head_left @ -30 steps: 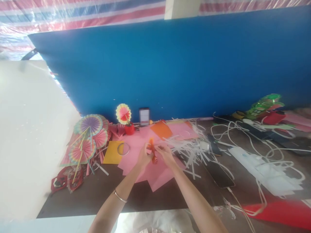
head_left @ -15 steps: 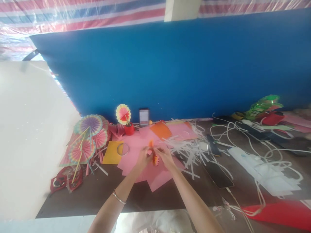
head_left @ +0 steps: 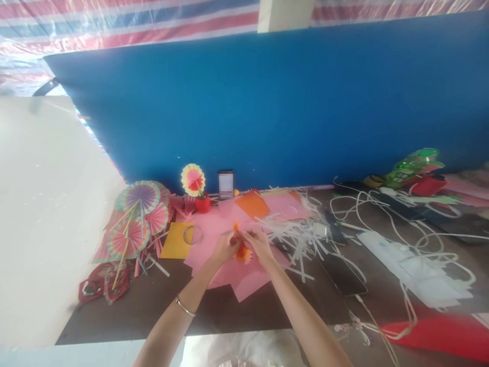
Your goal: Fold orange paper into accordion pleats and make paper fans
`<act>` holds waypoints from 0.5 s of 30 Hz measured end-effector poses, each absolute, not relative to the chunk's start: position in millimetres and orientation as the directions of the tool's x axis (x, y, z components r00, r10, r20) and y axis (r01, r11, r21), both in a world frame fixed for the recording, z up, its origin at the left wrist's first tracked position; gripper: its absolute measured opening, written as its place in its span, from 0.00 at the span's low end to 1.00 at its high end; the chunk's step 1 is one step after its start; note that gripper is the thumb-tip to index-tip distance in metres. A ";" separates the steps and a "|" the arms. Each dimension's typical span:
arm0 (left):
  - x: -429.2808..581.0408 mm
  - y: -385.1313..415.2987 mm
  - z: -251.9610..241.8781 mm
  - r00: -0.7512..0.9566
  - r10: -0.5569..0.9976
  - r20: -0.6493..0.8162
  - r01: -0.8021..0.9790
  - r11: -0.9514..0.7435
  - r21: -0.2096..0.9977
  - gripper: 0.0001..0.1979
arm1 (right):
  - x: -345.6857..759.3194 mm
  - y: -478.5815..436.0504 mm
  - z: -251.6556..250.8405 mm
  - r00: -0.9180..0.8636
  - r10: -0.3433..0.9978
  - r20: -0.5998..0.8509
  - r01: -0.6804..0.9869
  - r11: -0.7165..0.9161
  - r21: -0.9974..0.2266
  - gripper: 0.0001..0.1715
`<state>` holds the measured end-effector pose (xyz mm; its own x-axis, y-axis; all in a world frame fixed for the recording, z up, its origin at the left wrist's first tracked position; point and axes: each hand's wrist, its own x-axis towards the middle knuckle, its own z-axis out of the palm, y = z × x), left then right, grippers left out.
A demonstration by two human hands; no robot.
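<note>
Pinches the orange paper point(head_left: 243, 253) with left hand point(head_left: 224, 249) and right hand point(head_left: 260, 245), in a narrow grip above the pink sheets point(head_left: 244, 286), likely to hold its pleats together. Has white strips point(head_left: 296, 233) off to the right, perhaps for room.

The dark tabletop point(head_left: 153, 316) carries overlapping pink sheets point(head_left: 244, 288) in the middle, a yellow sheet point(head_left: 171, 248) at their left, white paper strips point(head_left: 284, 232) at their right, plus a dark phone point(head_left: 346, 278).

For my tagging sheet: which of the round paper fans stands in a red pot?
The yellow-rimmed fan, upright in the red pot; the other round fans overlap at the table's left end.
</note>
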<state>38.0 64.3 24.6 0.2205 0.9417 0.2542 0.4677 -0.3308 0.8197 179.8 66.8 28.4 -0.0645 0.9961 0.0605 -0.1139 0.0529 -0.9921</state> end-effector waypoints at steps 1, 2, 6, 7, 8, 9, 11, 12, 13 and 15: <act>38.0 64.3 24.7 0.203 0.955 0.216 0.458 -0.288 0.841 0.06 | 180.3 67.2 29.3 -0.067 0.996 0.064 -0.099 0.057 -0.993 0.19; 37.8 64.3 24.8 0.195 0.963 0.185 0.444 -0.255 0.859 0.06 | 180.8 67.8 30.2 -0.070 0.995 0.070 -0.077 0.064 -0.995 0.19; 35.4 64.1 27.4 0.220 0.969 0.110 0.434 -0.199 0.879 0.08 | 182.7 69.9 34.7 -0.081 0.991 0.106 0.061 0.111 -0.992 0.16; 34.7 64.1 28.4 0.228 0.968 0.108 0.449 -0.202 0.870 0.08 | 182.7 69.9 36.2 -0.078 0.990 0.115 0.090 0.122 -0.988 0.15; 34.1 64.0 29.6 0.231 0.966 0.113 0.474 -0.213 0.854 0.09 | 182.4 69.6 37.7 -0.076 0.990 0.121 0.114 0.130 -0.985 0.14; 33.7 63.9 30.7 0.230 0.966 0.122 0.505 -0.225 0.833 0.09 | 181.9 69.0 39.3 -0.078 0.989 0.126 0.134 0.135 -0.982 0.13; 33.3 63.3 32.7 0.223 0.967 0.124 0.560 -0.231 0.796 0.11 | 180.5 67.5 42.0 -0.093 0.986 0.135 0.162 0.149 -0.976 0.11; 33.3 63.0 33.6 0.215 0.969 0.119 0.572 -0.224 0.789 0.11 | 179.9 66.9 43.2 -0.108 0.984 0.139 0.173 0.157 -0.972 0.11; 33.3 62.7 34.2 0.208 0.972 0.113 0.571 -0.215 0.792 0.12 | 179.5 66.6 44.3 -0.121 0.982 0.145 0.181 0.166 -0.969 0.11; 33.2 62.3 35.2 0.202 0.974 0.100 0.545 -0.196 0.815 0.12 | 180.0 67.6 46.5 -0.138 0.976 0.168 0.186 0.192 -0.964 0.11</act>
